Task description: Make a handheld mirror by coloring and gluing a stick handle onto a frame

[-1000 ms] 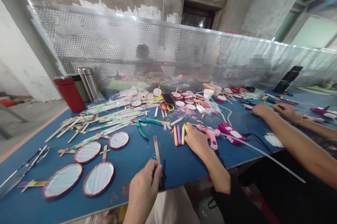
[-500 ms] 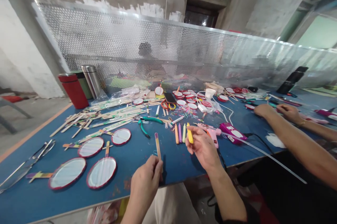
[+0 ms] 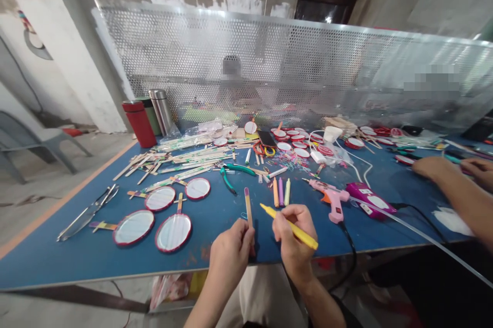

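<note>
Upright in my left hand (image 3: 232, 246) is a wooden craft stick (image 3: 248, 208) with a purple tip and an orange-tinted part below it. My right hand (image 3: 296, 238) grips a yellow marker (image 3: 306, 235) like a pen, its tip pointing left toward the stick but apart from it. Behind my right hand lie an orange marker (image 3: 276, 193), a purple marker (image 3: 281, 192) and a pale green marker (image 3: 287, 192). Left of my hands rest several round white discs with red rims, such as this one (image 3: 173, 233), each with a coloured stick handle.
Teal pliers (image 3: 239, 169) lie behind my left hand. A pink glue gun (image 3: 330, 198) and a purple device (image 3: 370, 200) sit to the right, with cords. Eyeglasses (image 3: 88, 213) are at the left, and a red bottle (image 3: 139, 123) stands behind. A co-worker's arm (image 3: 450, 184) reaches in at right.
My right hand has brought the yellow marker down from beside the other markers and turned it slantwise, tip toward the stick. My left hand still holds the stick. The view has swung left.
</note>
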Tool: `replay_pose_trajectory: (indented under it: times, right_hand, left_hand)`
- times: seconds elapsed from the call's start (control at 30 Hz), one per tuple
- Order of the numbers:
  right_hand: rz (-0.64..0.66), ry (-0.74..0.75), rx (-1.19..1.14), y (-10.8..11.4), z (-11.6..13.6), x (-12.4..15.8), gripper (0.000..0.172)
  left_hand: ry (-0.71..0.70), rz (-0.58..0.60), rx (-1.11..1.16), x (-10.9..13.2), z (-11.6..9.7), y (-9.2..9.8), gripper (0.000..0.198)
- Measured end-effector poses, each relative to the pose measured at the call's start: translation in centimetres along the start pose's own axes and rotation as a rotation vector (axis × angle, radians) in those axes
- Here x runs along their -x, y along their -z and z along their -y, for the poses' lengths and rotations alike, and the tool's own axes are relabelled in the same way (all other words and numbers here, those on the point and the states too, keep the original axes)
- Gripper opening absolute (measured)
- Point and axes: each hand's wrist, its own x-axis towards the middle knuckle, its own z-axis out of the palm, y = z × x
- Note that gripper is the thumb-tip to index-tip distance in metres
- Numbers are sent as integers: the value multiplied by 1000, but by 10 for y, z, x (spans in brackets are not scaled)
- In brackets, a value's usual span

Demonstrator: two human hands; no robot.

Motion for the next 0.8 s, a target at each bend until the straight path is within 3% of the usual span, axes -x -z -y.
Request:
replay_pose_trajectory:
  times: [0.13, 0.23, 0.37, 0.57, 0.73, 0.8]
  right_hand:
    - [153, 107, 191, 0, 3, 8, 5]
    - [152, 251, 328, 2, -1, 12, 5]
    - [119, 306, 395, 2, -5, 11, 3]
    - [260, 572, 669, 27, -8, -24, 13]
    - [369, 471, 1300, 68, -26, -69, 23]
    - [429, 434, 1407, 76, -33, -79, 27]
  left_hand:
    - [-12, -1, 9, 0, 3, -2, 27]
    - [-8, -2, 14, -1, 4, -2, 27]
    - [-10, 5, 9, -1, 2, -1, 29]
    - [10, 47, -15, -1, 6, -1, 28]
    - [25, 59, -37, -3, 8, -2, 28]
    - [34, 67, -36, -3, 7, -2, 29]
